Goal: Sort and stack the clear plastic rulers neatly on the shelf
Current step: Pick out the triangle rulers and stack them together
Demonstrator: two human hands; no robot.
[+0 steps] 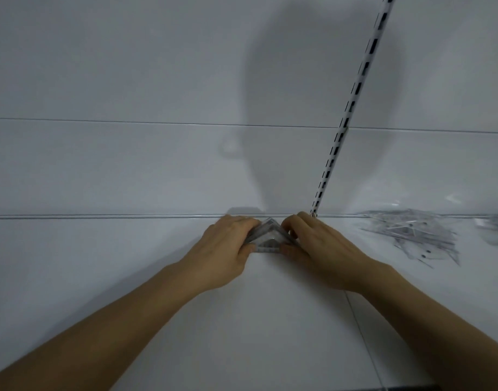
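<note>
Both hands are squaring a small stack of triangular rulers [266,237] on the shelf [101,263] near its back edge: the left hand [228,244] and right hand [312,244] curl their fingers round its sides, thumbs pinching the near edge. Uneven squeezing could, I'd guess, make the slick pieces fan out, and the loose pile [411,235] to the right remains unsorted

Head camera looks forward and down, close over the shelf [101,277].
</note>
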